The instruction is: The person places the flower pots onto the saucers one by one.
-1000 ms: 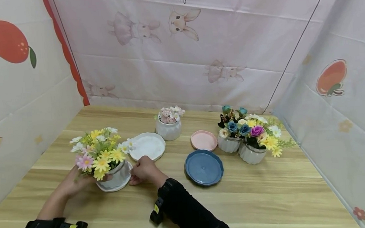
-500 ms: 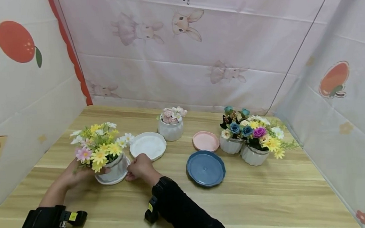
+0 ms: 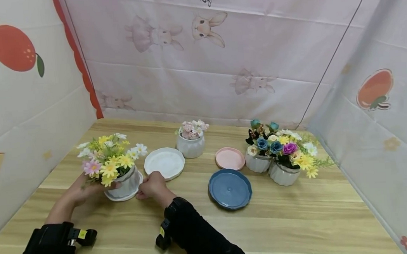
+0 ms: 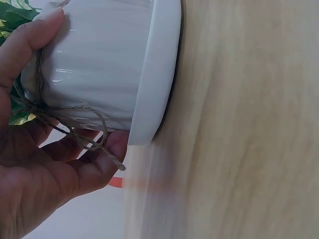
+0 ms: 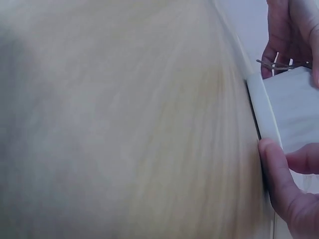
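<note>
On the left of the table stands a white ribbed flower pot (image 3: 128,185) with yellow, white and pink daisies (image 3: 109,160), seated on a white saucer (image 4: 158,69). My left hand (image 3: 78,192) grips the pot from its left side, thumb near the top and fingers round the wall by a twine bow (image 4: 75,127). On the other side my right hand (image 3: 154,185) pinches the saucer's rim between thumb and finger, clearest in the right wrist view. The flowers hide part of my left hand in the head view.
Behind my right hand lies a white scalloped plate (image 3: 164,163), with a pot of pale pink flowers (image 3: 190,145) beyond it. A pink plate (image 3: 230,158) and a blue plate (image 3: 230,189) lie mid-table. Two flower pots (image 3: 284,173) stand together at right. Printed cloths (image 3: 199,65) surround the table.
Both hands have moved a little away from me across the table, and the daisy pot and its saucer have gone with them. The other pots and plates stay put.
</note>
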`<state>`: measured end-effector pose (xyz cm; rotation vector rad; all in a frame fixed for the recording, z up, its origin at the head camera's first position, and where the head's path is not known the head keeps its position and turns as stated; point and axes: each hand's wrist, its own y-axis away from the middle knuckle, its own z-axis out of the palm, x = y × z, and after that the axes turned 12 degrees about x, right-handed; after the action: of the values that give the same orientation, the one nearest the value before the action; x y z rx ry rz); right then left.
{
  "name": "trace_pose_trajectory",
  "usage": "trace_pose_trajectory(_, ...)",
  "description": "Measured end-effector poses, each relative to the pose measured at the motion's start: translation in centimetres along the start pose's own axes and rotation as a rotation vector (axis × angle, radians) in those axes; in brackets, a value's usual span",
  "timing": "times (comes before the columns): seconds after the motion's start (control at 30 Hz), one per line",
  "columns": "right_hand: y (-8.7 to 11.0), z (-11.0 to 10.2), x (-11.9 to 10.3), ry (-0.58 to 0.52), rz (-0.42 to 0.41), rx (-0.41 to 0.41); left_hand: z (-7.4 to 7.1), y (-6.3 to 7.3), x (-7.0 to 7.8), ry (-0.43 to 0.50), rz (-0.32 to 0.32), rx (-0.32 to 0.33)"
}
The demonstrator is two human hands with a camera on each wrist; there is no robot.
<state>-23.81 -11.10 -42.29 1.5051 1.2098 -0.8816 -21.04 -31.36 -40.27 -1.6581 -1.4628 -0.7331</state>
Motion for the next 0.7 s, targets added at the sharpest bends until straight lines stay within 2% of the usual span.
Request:
trace_pose_trajectory(0.23, -0.3, 0.5, 0.3, 0.064, -0.071, 0.028, 0.0, -0.7, -0.1, -0.007, 0.022, 0.006)
trace_pose_trajectory(0.43, -0.5, 0.6, -0.1, 0.186, -0.123, 0.037, -0.1, -1.2, -0.1, 0.019, -0.009, 0.015)
trace_pose_trajectory(0.7, -0.4, 0.4, 0.0, 0.225, -0.155, -0.025, -0.1, -1.1, -0.4, 0.030, -0.016, 0.027)
